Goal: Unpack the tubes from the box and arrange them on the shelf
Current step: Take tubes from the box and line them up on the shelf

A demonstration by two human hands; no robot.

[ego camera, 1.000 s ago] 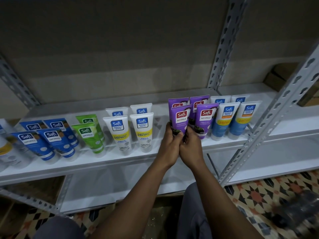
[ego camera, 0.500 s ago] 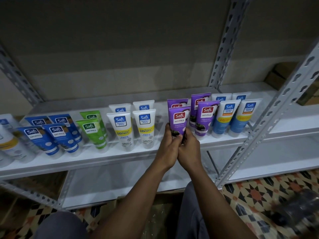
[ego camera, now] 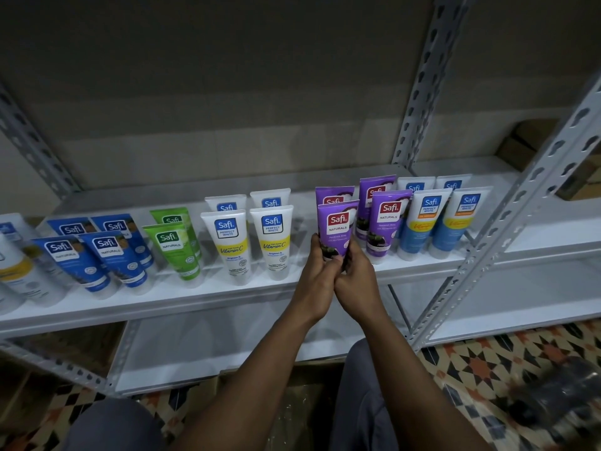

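Far left on the long white metal shelf board (ego camera: pixel 227 299): a white plastic tube with an orange-yellow band (ego camera: pixel 22 275), half cut off by the frame edge. Next along, four dark blue plastic tubes (ego camera: pixel 107 255), cap-down in two rows of two, tilted back. Then two green plastic tubes (ego camera: pixel 175 252), one behind the other, followed by four white plastic tubes with yellow bands (ego camera: pixel 231 245), again two in front and two behind. Right of a bare gap, the purple plastic tube with the red logo patch (ego camera: pixel 336 227), upright in the front row, directly in front of a second purple tube (ego camera: pixel 335 195) and just beside two more purple tubes (ego camera: pixel 387 222) on its right. Round its lower left edge, the left hand (ego camera: pixel 313 281), fingers curled in a firm grip; round the lower right edge, the right hand (ego camera: pixel 357 281), clasping likewise, the two hands touching each other below the tube. Cap end hidden behind the fingers, so perhaps on the shelf board, perhaps just above it. Further right, four white-and-light-blue plastic tubes (ego camera: pixel 426 229) in two rows, then a grey slotted steel upright (ego camera: pixel 507 229). Below, a lower white shelf board (ego camera: pixel 211 353) and a patterned tile floor (ego camera: pixel 481 362); at bottom right, a dark blurred object (ego camera: pixel 559 395).
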